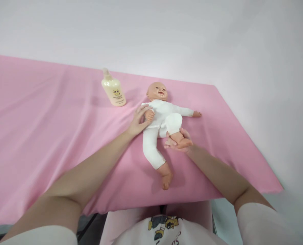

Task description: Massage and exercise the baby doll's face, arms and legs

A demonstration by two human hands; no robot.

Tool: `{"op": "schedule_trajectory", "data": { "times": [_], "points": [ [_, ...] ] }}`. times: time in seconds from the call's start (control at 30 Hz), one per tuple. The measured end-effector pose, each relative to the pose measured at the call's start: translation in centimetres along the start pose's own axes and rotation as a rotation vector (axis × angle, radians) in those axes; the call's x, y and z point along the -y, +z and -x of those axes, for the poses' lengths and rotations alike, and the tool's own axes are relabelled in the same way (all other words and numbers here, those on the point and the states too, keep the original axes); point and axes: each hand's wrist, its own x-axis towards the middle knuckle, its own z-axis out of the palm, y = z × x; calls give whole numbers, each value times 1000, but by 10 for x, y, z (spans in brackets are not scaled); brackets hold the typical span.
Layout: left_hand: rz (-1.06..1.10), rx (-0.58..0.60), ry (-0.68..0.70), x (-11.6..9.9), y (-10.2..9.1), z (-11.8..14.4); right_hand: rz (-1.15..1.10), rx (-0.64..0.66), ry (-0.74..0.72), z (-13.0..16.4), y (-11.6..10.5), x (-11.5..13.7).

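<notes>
Pink cloth [51,136] covers the table, and the doll [161,119] lies on it face up, head toward the wall, dressed in a white suit. Your left hand [139,121] rests against the doll's near arm, fingers loosely spread and curved around the small hand and sleeve, thumb lying on the cloth side. Your right hand [178,142] cups the doll's raised foot from beneath, fingers together under the heel and sole; whether the thumb presses on top cannot be told, since the foot hides it. That leg is bent at the knee, with the white trouser leg bunched up over the knee and the shin bare. The doll's other leg lies straight toward you, still sleeved to the ankle, bare foot on the cloth. The doll's far arm stretches out flat, away from the bottle [113,89].

The bottle, cream-coloured with a pump top, stands upright beyond the doll's near shoulder, well apart from both hands and untouched. Judged from this layout, the work is at an early stage: one leg is exposed and held, the other limbs remain covered, and no lotion is visible on either palm or on the doll.
</notes>
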Motion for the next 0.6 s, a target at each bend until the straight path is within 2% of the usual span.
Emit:
{"op": "schedule_trajectory", "data": {
  "times": [0.1,0.2,0.3,0.4,0.6],
  "points": [
    [-59,60,30,-6,-4,2,-52,-280,-32,-6,6,7],
    [-78,62,43,-6,-4,2,-62,-351,-25,-7,10,10],
    [-51,43,60,-1,-3,1,-48,-325,3,-6,13,9],
    [31,-40,27,8,1,-1,-20,-252,36,-3,11,7],
    [206,-239,-193,27,10,-3,77,46,52,4,-9,-4]
  ]
}}
